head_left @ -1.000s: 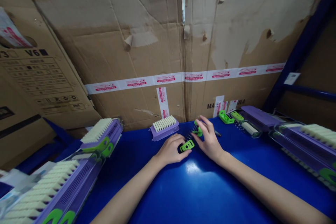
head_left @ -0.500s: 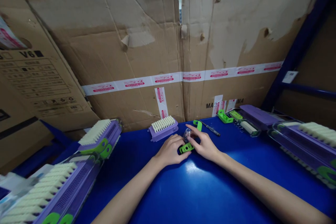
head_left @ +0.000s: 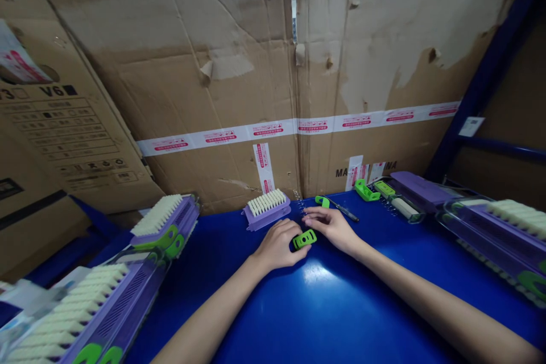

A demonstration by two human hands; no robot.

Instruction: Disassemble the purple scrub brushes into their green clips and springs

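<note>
- Left hand (head_left: 279, 244): narrow, holds clip (head_left: 304, 239) between thumb and fingers, just in front and to the right of the small brush (head_left: 268, 210).
- Clip: green, slotted, tilted, above or on table (head_left: 324, 307), cannot tell which.
- Right hand (head_left: 335, 229): right of the small brush, fingers near each other, fingertips beside a spring (head_left: 299, 203); spring blurred, cannot tell if gripped.
- Small brush: purple base, pale bristles up, lies on table.
- Hook (head_left: 322, 201): green, right of the small brush, behind right hand.
- Screwdriver (head_left: 347, 212): lies slanted, farther right of the small brush than the hook.
- Bracket (head_left: 367, 190): green, well right of the small brush, near the cardboard (head_left: 222, 96).
- Cardboard: upright behind the small brush, taped across.
- Left brush units (head_left: 164, 222): purple, green handles, left of the small brush.
- Right brush units (head_left: 507, 244): far right of the small brush.
</note>
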